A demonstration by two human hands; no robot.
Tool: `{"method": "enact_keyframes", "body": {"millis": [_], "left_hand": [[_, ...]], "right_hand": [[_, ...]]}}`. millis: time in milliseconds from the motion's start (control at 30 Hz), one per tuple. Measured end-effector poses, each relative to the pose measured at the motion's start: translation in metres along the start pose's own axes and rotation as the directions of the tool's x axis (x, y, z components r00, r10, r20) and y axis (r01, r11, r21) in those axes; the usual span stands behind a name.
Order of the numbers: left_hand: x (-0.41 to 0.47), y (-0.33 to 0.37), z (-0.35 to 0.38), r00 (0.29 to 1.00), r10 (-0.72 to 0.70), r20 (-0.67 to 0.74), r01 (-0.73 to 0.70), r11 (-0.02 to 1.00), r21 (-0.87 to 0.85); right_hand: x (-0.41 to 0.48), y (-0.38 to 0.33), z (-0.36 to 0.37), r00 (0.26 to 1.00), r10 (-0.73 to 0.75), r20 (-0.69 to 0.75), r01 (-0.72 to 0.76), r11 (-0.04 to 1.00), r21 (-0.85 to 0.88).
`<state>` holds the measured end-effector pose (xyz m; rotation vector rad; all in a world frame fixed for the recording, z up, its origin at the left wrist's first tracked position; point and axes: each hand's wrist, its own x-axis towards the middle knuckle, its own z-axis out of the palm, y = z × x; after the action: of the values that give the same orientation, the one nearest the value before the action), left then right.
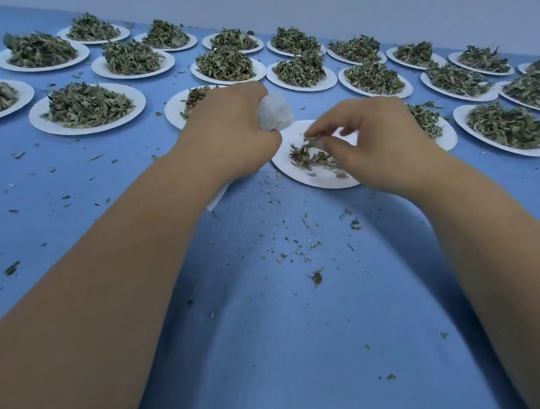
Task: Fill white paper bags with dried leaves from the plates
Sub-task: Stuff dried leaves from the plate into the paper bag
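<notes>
Table: blue table (270,345) fills the foreground, with both bare forearms reaching across it.
Crumbs: loose crumbs (316,277) lie scattered on the blue surface on the near side of the nearly empty plate.
Paper edge: a white paper edge (219,197) shows under the left wrist, near-left of that plate; whether it belongs to the bag cannot be told.
Landmark: the nearly empty plate (320,183) is white, sits mid-table, and carries only a thin scatter of dried leaves (307,158).
Right hand: the right hand (381,139) hovers over the plate's right half, thumb and fingertips pinching a small tuft of leaves (310,138) just above the scatter.
Left hand: the left hand (230,131) is just left of the plate, its fingers curled round the bag.
Bag: the white paper bag (273,112) bulges out of the left fist, just beyond the plate's far-left rim.
Hidden plate: a leaf plate (173,111) lies left of and beyond the landmark, partly covered by the left hand.
Heaped plates: many heaped plates (87,106) stand in rows beyond and to both sides of the landmark.
Wall: a pale wall (346,6) rises behind the farthest row.
</notes>
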<state>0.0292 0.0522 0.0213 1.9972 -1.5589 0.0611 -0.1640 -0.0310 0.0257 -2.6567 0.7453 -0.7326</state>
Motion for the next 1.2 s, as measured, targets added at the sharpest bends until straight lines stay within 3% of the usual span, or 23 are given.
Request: {"method": "enact_keyframes", "body": {"millis": [67, 133, 233, 300, 433, 667, 833, 1000, 1100, 1200], "left_hand": [[-0.003, 0.006, 0.005, 0.997, 0.062, 0.052, -0.064, 0.997, 0.045], [-0.005, 0.009, 0.009, 0.992, 0.099, 0.082, -0.107, 0.989, 0.102], [-0.002, 0.009, 0.011, 0.991, 0.1, 0.086, -0.112, 0.982, 0.15], [-0.001, 0.007, 0.013, 0.988, 0.091, 0.123, -0.108, 0.984, 0.144], [0.003, 0.004, 0.017, 0.975, 0.106, 0.195, -0.135, 0.981, 0.142], [0.005, 0.002, 0.016, 0.975, 0.121, 0.186, -0.138, 0.987, 0.084], [0.007, -0.003, 0.013, 0.98, 0.119, 0.16, -0.132, 0.988, 0.076], [0.008, -0.005, 0.013, 0.979, 0.112, 0.169, -0.13, 0.987, 0.096], [0.008, -0.004, 0.013, 0.979, 0.106, 0.176, -0.123, 0.988, 0.089], [0.007, -0.004, 0.012, 0.982, 0.082, 0.172, -0.096, 0.993, 0.075]], "right_hand": [[-0.006, 0.011, -0.009, 0.983, 0.129, 0.127, -0.121, 0.99, -0.073], [-0.015, 0.017, -0.012, 0.954, 0.225, 0.198, -0.223, 0.974, -0.035], [-0.024, 0.018, -0.017, 0.943, 0.303, 0.139, -0.316, 0.945, 0.081], [-0.027, 0.015, -0.017, 0.94, 0.322, 0.112, -0.325, 0.945, 0.016], [-0.034, 0.001, 0.0, 0.907, 0.339, 0.25, -0.285, 0.931, -0.229], [-0.019, -0.012, 0.022, 0.927, 0.288, 0.241, -0.236, 0.946, -0.224], [-0.013, -0.006, 0.008, 0.956, 0.255, 0.143, -0.244, 0.966, -0.088], [-0.004, 0.006, -0.01, 0.829, 0.27, 0.49, -0.237, 0.963, -0.129], [0.002, 0.004, -0.002, 0.836, 0.194, 0.513, -0.143, 0.98, -0.137], [0.003, 0.002, 0.002, 0.899, 0.116, 0.422, -0.054, 0.986, -0.157]]}}
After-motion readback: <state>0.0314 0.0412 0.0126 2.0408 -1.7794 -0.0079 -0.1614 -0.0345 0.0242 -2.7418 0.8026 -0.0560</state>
